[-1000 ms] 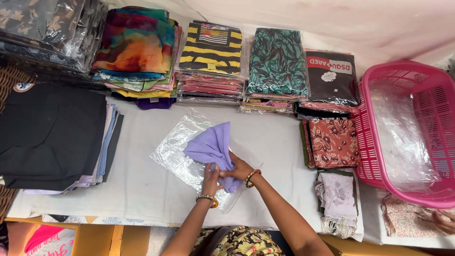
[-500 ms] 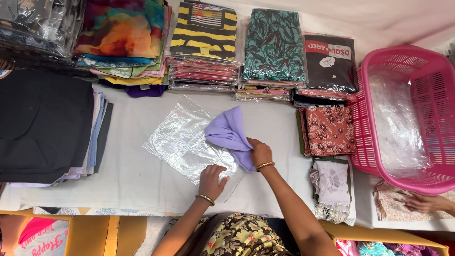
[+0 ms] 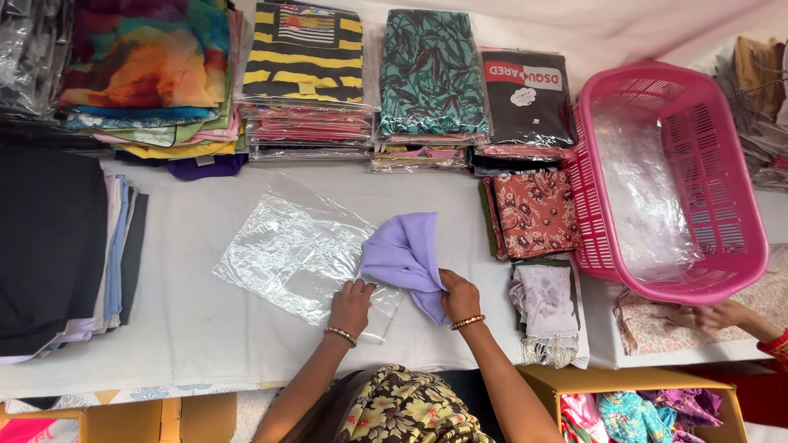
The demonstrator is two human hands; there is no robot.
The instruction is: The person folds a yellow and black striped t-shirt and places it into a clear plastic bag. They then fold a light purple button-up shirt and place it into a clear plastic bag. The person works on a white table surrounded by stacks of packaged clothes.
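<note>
A folded lilac cloth [image 3: 405, 250] lies partly on a clear plastic bag [image 3: 287, 254] spread flat on the white table [image 3: 197, 320]. My right hand [image 3: 458, 297] grips the cloth's near end. My left hand [image 3: 353, 305] rests flat on the bag's near edge, next to the cloth. Both wrists wear bead bracelets.
Stacks of bagged folded garments [image 3: 305, 78] line the far edge, with a dark pile [image 3: 49, 246] at left. A rust floral cloth [image 3: 533, 212] and a white fringed cloth [image 3: 543, 308] lie to the right. A pink basket [image 3: 722, 176] holds clear plastic. Another person's hand [image 3: 714, 316] reaches in at right.
My left hand has let go of the lilac cloth and now presses the bag. My right hand has drawn the cloth to the right, baring more of the bag.
</note>
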